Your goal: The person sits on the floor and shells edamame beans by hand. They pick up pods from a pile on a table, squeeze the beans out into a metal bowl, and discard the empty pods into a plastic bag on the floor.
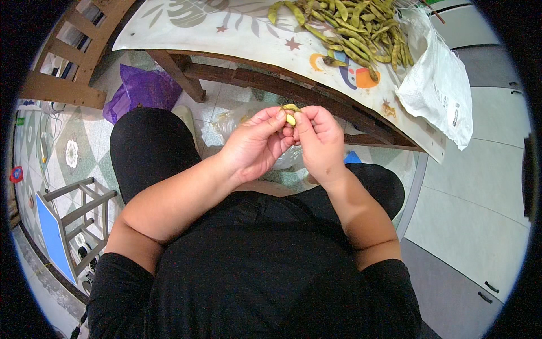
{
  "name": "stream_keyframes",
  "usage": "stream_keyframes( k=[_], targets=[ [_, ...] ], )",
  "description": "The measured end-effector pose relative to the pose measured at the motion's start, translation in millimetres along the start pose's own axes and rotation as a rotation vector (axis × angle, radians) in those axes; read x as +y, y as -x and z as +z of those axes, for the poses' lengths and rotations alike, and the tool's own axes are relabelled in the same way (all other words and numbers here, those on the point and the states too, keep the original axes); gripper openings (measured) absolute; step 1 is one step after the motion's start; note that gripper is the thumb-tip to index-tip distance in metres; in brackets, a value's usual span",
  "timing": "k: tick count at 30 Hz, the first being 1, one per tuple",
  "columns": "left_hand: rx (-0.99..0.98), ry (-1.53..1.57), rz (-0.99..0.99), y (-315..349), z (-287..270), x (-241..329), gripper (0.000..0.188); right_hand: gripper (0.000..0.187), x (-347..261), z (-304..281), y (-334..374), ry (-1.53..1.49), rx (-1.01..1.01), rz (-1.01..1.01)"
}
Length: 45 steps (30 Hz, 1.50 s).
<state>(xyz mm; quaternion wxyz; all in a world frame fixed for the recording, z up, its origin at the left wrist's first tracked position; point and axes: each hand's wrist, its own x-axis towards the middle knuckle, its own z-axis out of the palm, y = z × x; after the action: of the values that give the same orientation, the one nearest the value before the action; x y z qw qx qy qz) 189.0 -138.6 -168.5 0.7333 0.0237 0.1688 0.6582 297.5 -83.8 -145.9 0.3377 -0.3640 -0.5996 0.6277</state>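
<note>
Between my two hands, above my lap, is a yellow-green bean pod (291, 107), with a pale green bean (291, 120) showing at its split lower side. My left hand (257, 141) pinches one end of the pod between thumb and fingers. The other end is gripped the same way by my right hand (320, 138). Ahead and to the right, a heap of bean pods (361, 28) lies on the table. A clear plastic bag (231, 117) sits below and behind my hands, partly hidden by them.
The table (226, 28) has a patterned cover, and a white woven sack (437, 85) rests at its right end. On the floor at left is a purple bag (144, 90). A blue-topped stool (53, 231) lies at far left; cabinets (468, 186) stand at right.
</note>
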Motion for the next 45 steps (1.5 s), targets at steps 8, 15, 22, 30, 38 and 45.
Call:
stream_keyframes(
  k=[8,15,22,30,38,45],
  targets=[
    [0.108,-0.034,-0.023,-2,-5,2,0.017,0.011,-9,-15,-13,0.963,-0.105,-0.599],
    [0.372,-0.239,0.097,0,-7,16,0.017,0.011,-13,-19,-14,0.956,-0.055,-0.408],
    [0.441,-0.183,0.057,-3,-12,30,0.019,0.014,-35,-31,-16,1.139,-0.121,-0.507],
    [0.456,-0.174,0.026,-8,-8,28,0.017,0.015,-70,-44,-55,1.287,0.197,-0.477],
    [0.424,-0.165,0.114,-6,-12,40,0.019,0.013,-72,-45,-37,0.973,-0.015,-0.305],
    [0.428,-0.208,0.135,-6,-5,41,0.022,0.019,-78,-35,-47,1.097,0.11,-0.261]
  ],
)
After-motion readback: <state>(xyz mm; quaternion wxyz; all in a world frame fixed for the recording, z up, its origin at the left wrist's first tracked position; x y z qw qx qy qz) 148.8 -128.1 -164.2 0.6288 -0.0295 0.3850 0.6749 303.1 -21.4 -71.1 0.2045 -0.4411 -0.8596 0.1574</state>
